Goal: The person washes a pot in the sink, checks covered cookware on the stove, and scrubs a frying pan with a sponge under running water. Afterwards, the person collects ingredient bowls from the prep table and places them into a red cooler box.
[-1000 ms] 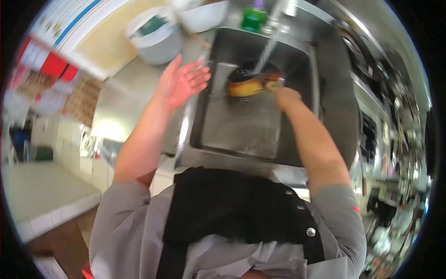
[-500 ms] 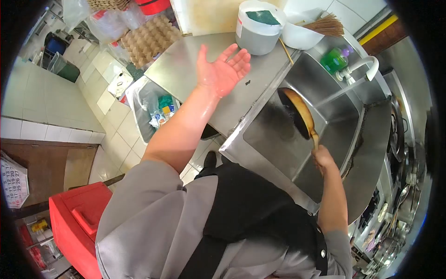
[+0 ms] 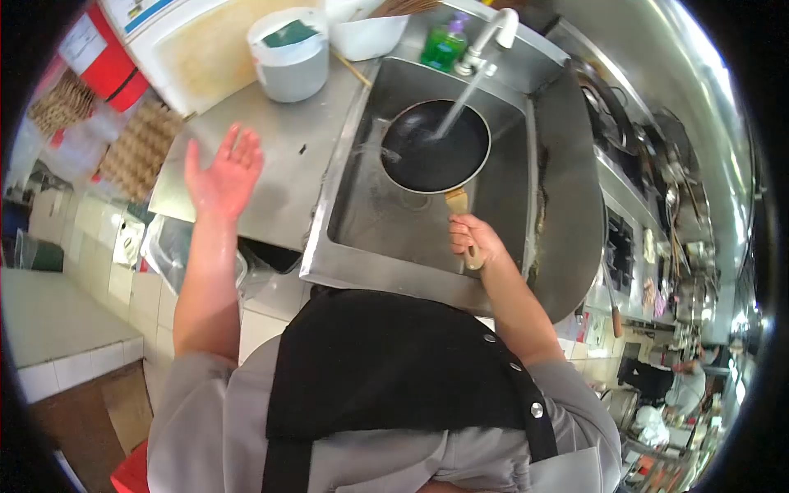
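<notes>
Your right hand (image 3: 475,238): fingers clamped round the handle (image 3: 457,201); if the grip is wet, the handle could twist. Your left hand (image 3: 223,177): empty, palm up, fingers slightly spread, above the counter (image 3: 288,164); no second support. Pan (image 3: 423,164): within the sink (image 3: 370,275), open side up, under running water (image 3: 460,103). Judged risks: pooled water would weight the far end and tip it; a tilted face could throw spray. Beyond, faucet (image 3: 493,37) and soap bottle (image 3: 444,47): a sharp lift could knock either.
</notes>
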### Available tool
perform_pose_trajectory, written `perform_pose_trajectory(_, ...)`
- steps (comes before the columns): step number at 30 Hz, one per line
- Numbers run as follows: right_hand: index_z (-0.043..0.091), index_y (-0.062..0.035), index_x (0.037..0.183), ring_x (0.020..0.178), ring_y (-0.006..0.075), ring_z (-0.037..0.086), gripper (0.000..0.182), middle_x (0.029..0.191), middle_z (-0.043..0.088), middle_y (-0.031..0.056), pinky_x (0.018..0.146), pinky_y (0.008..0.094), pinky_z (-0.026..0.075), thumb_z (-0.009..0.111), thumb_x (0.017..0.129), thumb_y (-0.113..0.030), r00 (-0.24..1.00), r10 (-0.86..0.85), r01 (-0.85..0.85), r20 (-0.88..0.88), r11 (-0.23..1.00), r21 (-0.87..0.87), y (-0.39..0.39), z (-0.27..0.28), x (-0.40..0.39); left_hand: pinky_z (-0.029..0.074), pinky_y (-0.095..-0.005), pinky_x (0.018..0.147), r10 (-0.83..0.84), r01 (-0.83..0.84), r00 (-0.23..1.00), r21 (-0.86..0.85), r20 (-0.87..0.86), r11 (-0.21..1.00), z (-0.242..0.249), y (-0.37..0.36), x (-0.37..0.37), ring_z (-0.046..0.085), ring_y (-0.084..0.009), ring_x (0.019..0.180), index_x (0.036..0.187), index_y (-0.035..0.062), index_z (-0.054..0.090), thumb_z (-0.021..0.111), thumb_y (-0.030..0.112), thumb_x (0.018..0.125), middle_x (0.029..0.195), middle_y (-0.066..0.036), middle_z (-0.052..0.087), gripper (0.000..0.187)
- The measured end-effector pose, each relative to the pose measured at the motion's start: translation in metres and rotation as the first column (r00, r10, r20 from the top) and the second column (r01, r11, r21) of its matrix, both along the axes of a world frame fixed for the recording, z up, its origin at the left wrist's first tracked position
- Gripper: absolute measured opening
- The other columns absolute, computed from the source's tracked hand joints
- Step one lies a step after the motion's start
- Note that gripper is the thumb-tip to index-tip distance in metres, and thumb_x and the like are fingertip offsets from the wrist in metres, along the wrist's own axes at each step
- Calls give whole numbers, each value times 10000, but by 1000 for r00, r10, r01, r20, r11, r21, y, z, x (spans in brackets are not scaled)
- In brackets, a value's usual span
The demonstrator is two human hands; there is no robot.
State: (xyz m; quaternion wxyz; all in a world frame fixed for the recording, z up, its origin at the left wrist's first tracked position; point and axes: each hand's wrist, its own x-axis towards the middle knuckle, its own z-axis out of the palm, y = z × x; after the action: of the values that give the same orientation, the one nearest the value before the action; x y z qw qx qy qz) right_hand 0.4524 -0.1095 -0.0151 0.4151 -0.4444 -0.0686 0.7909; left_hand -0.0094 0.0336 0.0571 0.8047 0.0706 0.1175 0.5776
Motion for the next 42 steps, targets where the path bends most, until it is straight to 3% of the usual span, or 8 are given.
perform_pose_trajectory(6,472,-159,756,398,57,331,235,555,401,-82,447,262,334,536,980,-188,966,-92,118,-241,989,95,-4,-7,-15,489,-433,925,51,-61,990,-68,-133,996,10,-21,-32,604,-299,1068,1251,-9,521,559,501,923,1162,-174,599,607)
perform_pose_trajectory(10,465,-157,750,397,61,334,247,550,388,-76,445,266,339,523,988,-191,945,-102,159,-311,974,163,-7,-3,-26,501,-413,906,-85,80,966,-31,-243,996,3,-14,-35,623,-276,1033,1230,10,543,541,433,952,1111,-149,631,507)
perform_pose_trajectory(18,523,-109,866,387,56,331,135,576,409,-71,424,252,326,482,991,-144,962,-194,235,-194,948,215,-39,43,-50,502,-392,887,-517,485,726,-196,-454,852,-30,16,108,628,-247,988,1158,44,580,527,258,968,1063,-120,646,292)
perform_pose_trajectory(26,524,-76,975,403,84,368,70,617,439,-30,406,269,336,538,923,-119,933,-302,254,195,938,237,-94,136,-86,516,-407,795,-574,386,701,-453,-422,804,-96,32,242,612,-262,876,1097,32,534,426,100,972,973,-116,594,179)
perform_pose_trajectory(28,514,-67,969,398,92,367,87,620,440,-19,407,270,336,549,904,-113,878,-311,231,363,941,247,-104,158,-98,526,-432,754,-565,378,783,-521,-261,765,-121,42,267,600,-280,851,1125,14,502,390,113,991,947,-144,574,201)
perform_pose_trajectory(31,495,-61,957,395,97,385,107,616,449,3,403,269,335,554,878,-100,783,-274,139,559,952,273,-120,172,-102,541,-430,717,-503,276,760,-497,-411,823,-104,15,284,597,-283,828,1113,7,497,359,97,995,940,-164,564,203)
perform_pose_trajectory(37,510,-45,957,446,87,463,108,634,503,20,423,267,377,549,902,-129,454,-223,-101,863,949,299,-162,184,-86,525,-341,618,-534,337,798,-526,-281,781,-101,6,324,592,-253,743,1042,15,526,345,67,995,908,-143,579,194)
perform_pose_trajectory(42,566,-7,945,756,204,581,165,770,592,121,715,357,476,591,832,-125,161,-291,-193,943,928,319,-216,195,-57,318,-263,432,-486,350,768,-363,-416,864,-76,-12,335,474,-118,496,806,108,537,448,115,973,636,-25,538,189)
